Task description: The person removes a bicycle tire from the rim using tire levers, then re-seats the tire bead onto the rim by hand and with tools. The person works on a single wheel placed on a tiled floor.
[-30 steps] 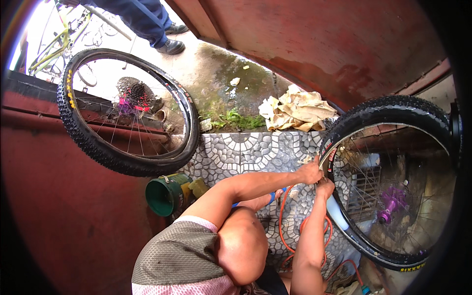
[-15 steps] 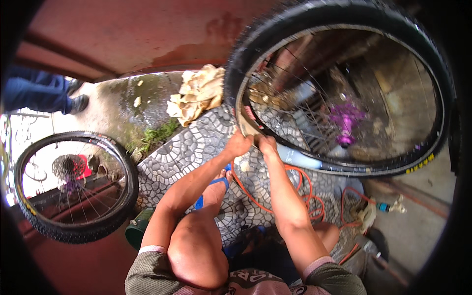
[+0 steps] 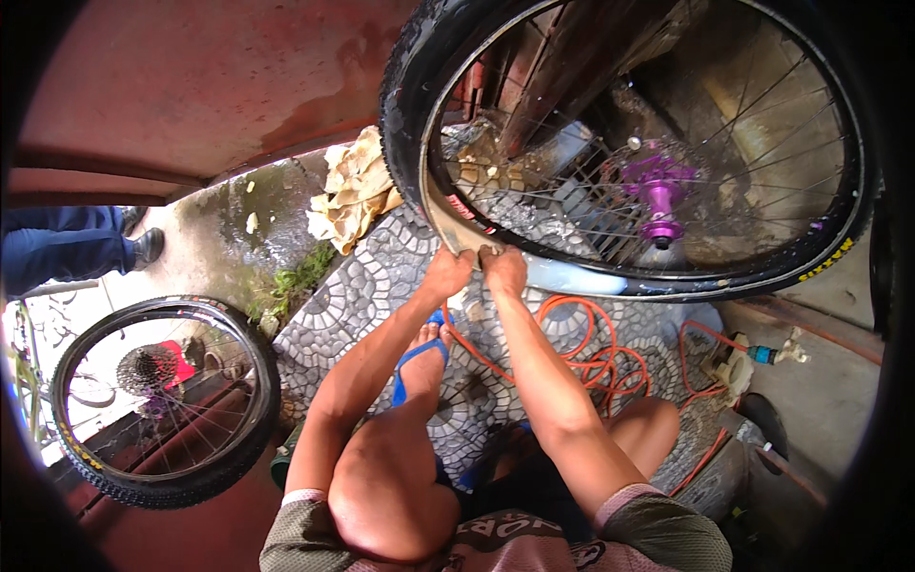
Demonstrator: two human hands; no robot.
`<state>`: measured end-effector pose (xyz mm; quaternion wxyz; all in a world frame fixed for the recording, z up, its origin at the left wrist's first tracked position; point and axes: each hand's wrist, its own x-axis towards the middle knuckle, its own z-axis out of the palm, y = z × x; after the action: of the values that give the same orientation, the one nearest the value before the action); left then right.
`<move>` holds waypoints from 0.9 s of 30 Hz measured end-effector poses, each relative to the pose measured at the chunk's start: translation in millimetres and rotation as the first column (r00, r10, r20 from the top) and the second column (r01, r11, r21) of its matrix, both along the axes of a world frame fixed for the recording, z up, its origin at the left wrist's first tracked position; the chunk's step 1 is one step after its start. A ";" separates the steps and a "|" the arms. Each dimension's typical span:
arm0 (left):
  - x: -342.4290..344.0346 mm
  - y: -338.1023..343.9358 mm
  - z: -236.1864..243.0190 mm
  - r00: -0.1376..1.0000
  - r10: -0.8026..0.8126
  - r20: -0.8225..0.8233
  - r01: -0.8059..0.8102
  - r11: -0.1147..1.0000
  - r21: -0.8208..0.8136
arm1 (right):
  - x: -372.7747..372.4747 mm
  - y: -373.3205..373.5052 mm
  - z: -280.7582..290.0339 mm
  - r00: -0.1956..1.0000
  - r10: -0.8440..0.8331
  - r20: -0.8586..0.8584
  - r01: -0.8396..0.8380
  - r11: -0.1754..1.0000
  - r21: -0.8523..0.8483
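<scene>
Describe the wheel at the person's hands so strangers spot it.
From the grey pebbled floor, look upper right to the black-tyred bicycle wheel meeting the left hand and right hand. The second black-tyred wheel, lower left, has a grey sprocket stack; this one's purple metal hub shows none.

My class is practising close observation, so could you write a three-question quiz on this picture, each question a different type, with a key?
1. True or false: the left hand and the right hand are both at the edge of the large black-tyred bicycle wheel with a purple hub.

2. Multiple choice: where does the looped orange hose lie?
A) around the purple hub
B) on the grey-and-white pebble-patterned paving
C) over the left forearm

3. Short answer: which hand is nearer the crumpled beige cloth-like heap?

Key: 1. True. 2. B. 3. The left hand.
</scene>
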<state>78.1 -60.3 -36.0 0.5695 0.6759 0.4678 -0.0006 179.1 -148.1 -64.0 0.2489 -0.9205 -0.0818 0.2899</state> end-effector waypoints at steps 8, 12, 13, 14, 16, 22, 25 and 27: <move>-0.2 -1.9 -2.8 1.000 -0.009 -0.002 0.009 0.995 -0.100 | 11.6 12.4 36.7 0.990 0.103 -0.094 -0.117 0.980 -0.160; 1.1 -3.1 -1.7 0.998 -0.060 0.024 0.062 0.995 -0.072 | 12.1 7.2 20.8 0.990 0.063 -0.128 -0.083 0.984 -0.156; 0.5 -4.0 -2.1 0.996 -0.082 0.032 0.083 0.996 -0.030 | 11.5 6.0 14.2 0.987 0.050 -0.151 -0.073 0.985 -0.156; 1.4 -5.1 -2.7 0.996 -0.092 0.002 0.092 0.996 -0.019 | 10.3 2.7 8.2 0.991 0.056 -0.119 -0.069 0.992 -0.106; 2.2 -3.6 -7.8 0.993 -0.101 -0.059 0.102 0.995 0.010 | 4.6 -2.3 2.4 0.996 0.075 -0.053 -0.075 0.997 0.003; -3.5 -0.2 -24.6 0.998 -0.056 0.041 0.059 0.996 -0.071 | -19.5 -9.2 -5.2 0.997 0.004 0.075 -0.021 0.973 0.230; -6.6 -0.6 -29.8 0.996 -0.017 0.087 0.020 0.999 -0.029 | -14.8 -12.7 -14.0 0.994 -0.042 -0.099 0.072 0.944 0.323; 10.5 -11.3 -12.5 0.991 -0.021 0.136 0.033 0.996 -0.089 | 1.9 -24.1 -39.5 0.980 -0.125 -0.152 0.172 0.918 0.358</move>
<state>88.7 -71.6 -48.5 0.6298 0.6541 0.4186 0.0163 181.0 -172.2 -103.6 0.4436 -0.8405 -0.0489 0.3071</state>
